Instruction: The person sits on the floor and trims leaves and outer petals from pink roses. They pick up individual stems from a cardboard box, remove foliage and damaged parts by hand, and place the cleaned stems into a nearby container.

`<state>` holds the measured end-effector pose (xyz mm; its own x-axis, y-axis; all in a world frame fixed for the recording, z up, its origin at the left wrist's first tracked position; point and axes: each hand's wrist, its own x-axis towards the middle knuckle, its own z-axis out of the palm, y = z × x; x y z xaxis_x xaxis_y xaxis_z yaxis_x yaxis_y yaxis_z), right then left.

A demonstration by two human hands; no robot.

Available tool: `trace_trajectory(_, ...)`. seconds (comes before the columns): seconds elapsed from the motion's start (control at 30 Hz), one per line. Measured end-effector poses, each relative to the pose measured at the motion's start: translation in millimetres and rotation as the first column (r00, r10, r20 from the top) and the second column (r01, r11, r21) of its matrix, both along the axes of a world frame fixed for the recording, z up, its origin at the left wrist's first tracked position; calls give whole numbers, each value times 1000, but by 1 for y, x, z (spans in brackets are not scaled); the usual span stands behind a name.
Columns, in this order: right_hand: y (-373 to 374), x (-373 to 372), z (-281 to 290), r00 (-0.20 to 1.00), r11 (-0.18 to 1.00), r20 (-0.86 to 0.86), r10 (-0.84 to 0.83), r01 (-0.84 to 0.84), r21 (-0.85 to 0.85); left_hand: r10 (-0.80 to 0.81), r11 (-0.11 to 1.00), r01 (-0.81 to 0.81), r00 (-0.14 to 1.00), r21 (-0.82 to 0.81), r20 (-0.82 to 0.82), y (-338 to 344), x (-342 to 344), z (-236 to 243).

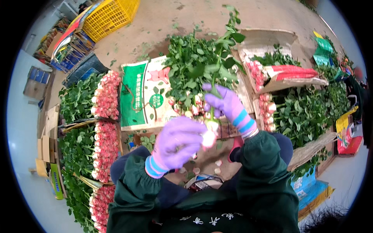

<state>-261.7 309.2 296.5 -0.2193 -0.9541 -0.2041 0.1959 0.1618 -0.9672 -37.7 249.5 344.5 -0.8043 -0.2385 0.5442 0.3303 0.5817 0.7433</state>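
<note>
My right hand (227,103), in a purple glove with a blue-striped cuff, is closed around the stem of a single rose (209,136). The rose hangs bloom down, its pale pink head blurred and its leafy stem rising past the hand. Beside the bloom is my left hand (178,141), gloved alike, with bent fingers close together and fingertips at the petals; motion blur hides whether a petal is between them. Ahead, a pile of leafy roses (194,64) lies with blooms toward me on a green and white printed sack (134,93) over a work surface.
Bundled pink roses (105,151) are stacked on the left, and more rose bunches (268,112) on the right. A sheet-wrapped bunch (287,77) lies at the far right. A yellow crate (110,19) stands at the back left. Fallen petals (218,163) dot the floor between my legs.
</note>
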Motion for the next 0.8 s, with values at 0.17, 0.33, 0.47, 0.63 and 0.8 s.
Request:
trace_trajectory(0.17, 32, -30, -119, 529, 918, -833, 160, 230, 322, -21, 921, 159, 931, -355, 364, 16, -10, -23)
trace_trajectory(0.33, 73, -35, -137, 127, 896, -908, 398, 157, 415, 34, 876, 237, 839, -421, 543, 25, 6, -76)
trace_trajectory(0.47, 88, -35, -168, -125, 932, -924, 362, 33, 361, 88, 884, 196, 821, -424, 563, 33, 19, -79)
trace_trajectory(0.63, 81, -29, -177, -301, 767, -733, 610, -11, 642, 106, 906, 110, 876, -408, 470, 34, 21, -90)
trace_trajectory(0.8, 60, 12, -195, -311, 715, -701, 642, -87, 693, 157, 913, 54, 869, -405, 470, 33, 33, -101)
